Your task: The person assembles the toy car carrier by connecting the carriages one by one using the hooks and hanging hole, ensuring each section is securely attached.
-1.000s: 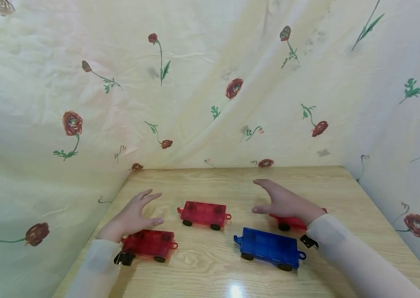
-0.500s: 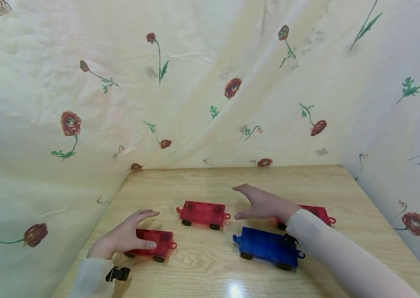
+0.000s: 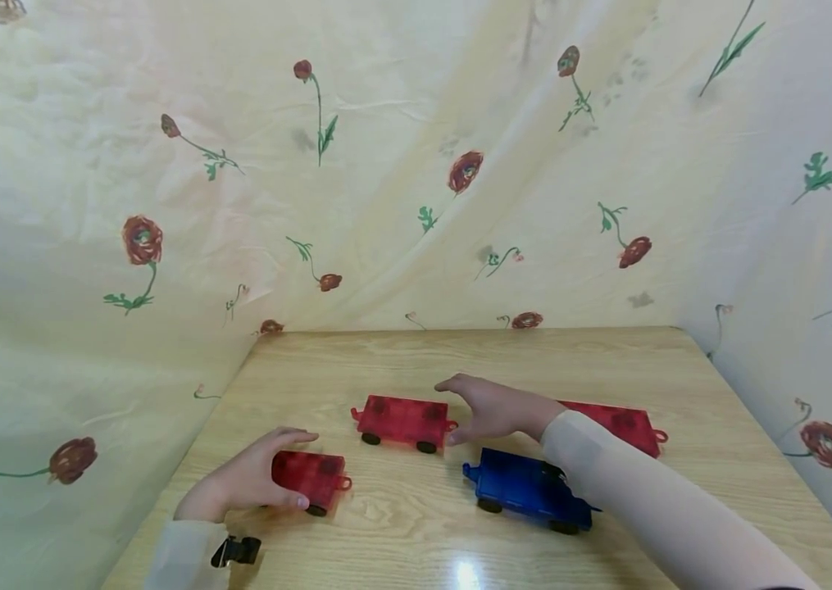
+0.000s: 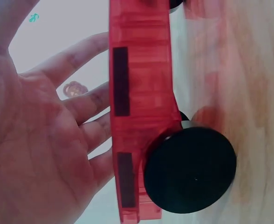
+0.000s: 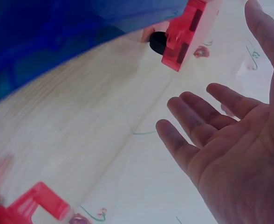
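Note:
In the head view my left hand (image 3: pixel 242 477) reaches over the red toy wagon (image 3: pixel 323 474) at left, fingers on its far side and thumb at its near side. The left wrist view shows those fingers extended behind the wagon's red body (image 4: pixel 146 84), beside a black wheel (image 4: pixel 190 170); firm contact is not clear. My right hand (image 3: pixel 497 410) hovers with thumb and fingers apart by the right end of the middle red wagon (image 3: pixel 402 419). Its fingers are loosely extended in the right wrist view, holding nothing. A blue wagon (image 3: pixel 515 485) stands nearer, partly behind the right sleeve.
Another red wagon (image 3: pixel 618 422) stands at right, partly covered by the right forearm. All sit on a wood-grain table (image 3: pixel 386 541). Flower-patterned cloth (image 3: pixel 386 188) rises behind and along both sides. A black clip (image 3: pixel 237 551) is on the left cuff.
My left hand has lowered around the left red wagon. The right hand has moved left, from near the right red wagon to the middle one's end. The wagons have not moved.

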The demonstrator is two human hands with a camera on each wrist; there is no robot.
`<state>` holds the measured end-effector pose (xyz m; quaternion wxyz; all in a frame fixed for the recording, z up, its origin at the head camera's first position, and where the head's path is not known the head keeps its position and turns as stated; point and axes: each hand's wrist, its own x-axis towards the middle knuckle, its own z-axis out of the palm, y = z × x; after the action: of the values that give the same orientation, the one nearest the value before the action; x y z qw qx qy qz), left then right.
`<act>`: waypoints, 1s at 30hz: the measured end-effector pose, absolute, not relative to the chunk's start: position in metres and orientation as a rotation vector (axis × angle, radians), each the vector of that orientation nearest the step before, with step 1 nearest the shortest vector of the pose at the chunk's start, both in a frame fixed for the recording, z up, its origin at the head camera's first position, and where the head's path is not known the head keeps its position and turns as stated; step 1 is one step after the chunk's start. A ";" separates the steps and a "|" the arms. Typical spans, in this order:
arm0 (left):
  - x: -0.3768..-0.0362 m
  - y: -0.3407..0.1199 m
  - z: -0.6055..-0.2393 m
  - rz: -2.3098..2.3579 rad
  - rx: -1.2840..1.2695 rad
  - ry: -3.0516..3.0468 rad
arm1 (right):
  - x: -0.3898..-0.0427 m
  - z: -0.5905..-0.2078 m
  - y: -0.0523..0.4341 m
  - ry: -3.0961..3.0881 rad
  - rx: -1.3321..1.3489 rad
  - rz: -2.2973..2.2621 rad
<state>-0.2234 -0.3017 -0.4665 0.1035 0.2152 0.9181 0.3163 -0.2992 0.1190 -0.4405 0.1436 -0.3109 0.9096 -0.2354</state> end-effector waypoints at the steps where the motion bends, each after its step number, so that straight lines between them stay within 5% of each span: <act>1: -0.223 -0.302 -0.467 0.937 0.635 2.701 | -0.301 -0.442 0.118 2.614 -0.910 -0.683; 30: -0.221 -0.297 -0.473 0.879 0.584 2.707 | -0.313 -0.450 0.094 2.644 -0.911 -0.486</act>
<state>-0.2214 -0.2966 -0.4733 0.1180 0.1997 0.9252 0.3004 -0.3126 0.0939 -0.4499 0.1509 -0.3173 0.9208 -0.1693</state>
